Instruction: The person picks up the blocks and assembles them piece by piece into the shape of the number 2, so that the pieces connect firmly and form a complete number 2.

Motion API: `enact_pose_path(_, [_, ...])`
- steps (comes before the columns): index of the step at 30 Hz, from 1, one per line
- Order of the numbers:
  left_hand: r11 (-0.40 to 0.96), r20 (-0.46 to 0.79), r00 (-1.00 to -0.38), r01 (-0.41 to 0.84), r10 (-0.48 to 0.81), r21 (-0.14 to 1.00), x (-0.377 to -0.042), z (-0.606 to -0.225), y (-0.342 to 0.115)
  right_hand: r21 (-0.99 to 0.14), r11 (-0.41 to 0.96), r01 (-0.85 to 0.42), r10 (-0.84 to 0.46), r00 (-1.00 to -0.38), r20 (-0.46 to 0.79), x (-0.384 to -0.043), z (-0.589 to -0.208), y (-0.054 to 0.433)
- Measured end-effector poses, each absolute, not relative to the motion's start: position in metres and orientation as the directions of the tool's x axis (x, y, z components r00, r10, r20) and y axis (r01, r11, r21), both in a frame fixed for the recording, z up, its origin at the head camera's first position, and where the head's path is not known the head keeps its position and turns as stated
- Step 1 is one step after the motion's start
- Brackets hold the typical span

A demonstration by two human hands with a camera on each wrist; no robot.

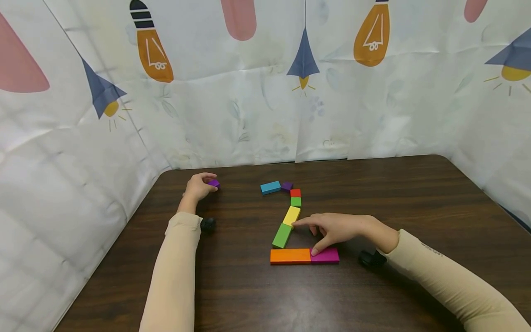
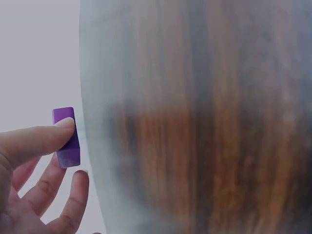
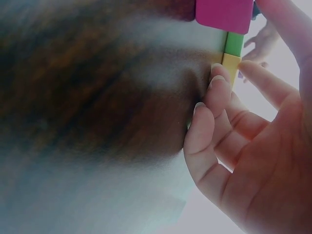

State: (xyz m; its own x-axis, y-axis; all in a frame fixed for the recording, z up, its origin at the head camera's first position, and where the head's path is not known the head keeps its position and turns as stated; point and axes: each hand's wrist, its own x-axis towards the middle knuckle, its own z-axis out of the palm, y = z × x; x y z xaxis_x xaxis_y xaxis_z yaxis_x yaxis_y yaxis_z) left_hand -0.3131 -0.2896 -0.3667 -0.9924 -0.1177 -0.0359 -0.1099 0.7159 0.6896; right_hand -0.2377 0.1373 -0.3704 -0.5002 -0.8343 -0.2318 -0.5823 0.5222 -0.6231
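At the far left of the table, my left hand (image 1: 200,186) pinches a small purple block (image 1: 214,183) between thumb and fingers. In the left wrist view the thumb lies across the same purple block (image 2: 68,139). My right hand (image 1: 336,229) spans part of a figure of flat blocks. Its index fingertip touches the side of the yellow block (image 1: 292,215) near the green block (image 1: 282,236), and its thumb rests on the magenta block (image 1: 327,256). The other right fingers bend loosely toward the tabletop. An orange block (image 1: 290,256) lies end to end with the magenta one.
Beyond the yellow block lie a small green block (image 1: 296,201), a red block (image 1: 295,192), a dark purple block (image 1: 287,186) and a blue block (image 1: 271,187). They stand on a dark wooden table (image 1: 394,193), with a patterned curtain (image 1: 249,115) behind it.
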Motion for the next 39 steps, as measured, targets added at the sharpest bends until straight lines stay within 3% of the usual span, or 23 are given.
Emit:
enact_pose_path(22, [0.764, 0.040, -0.999, 0.031, 0.007, 0.644, -0.313, -0.353, -0.246, -0.633, 0.514, -0.579, -0.838, -0.497, -0.225, -0.237, -0.369, 0.137])
enact_pose_path(39, [0.745, 0.040, -0.998, 0.068, 0.055, 0.664, -0.309, -0.351, -0.221, -0.639, 0.512, -0.574, -0.839, -0.493, -0.230, -0.236, -0.370, 0.135])
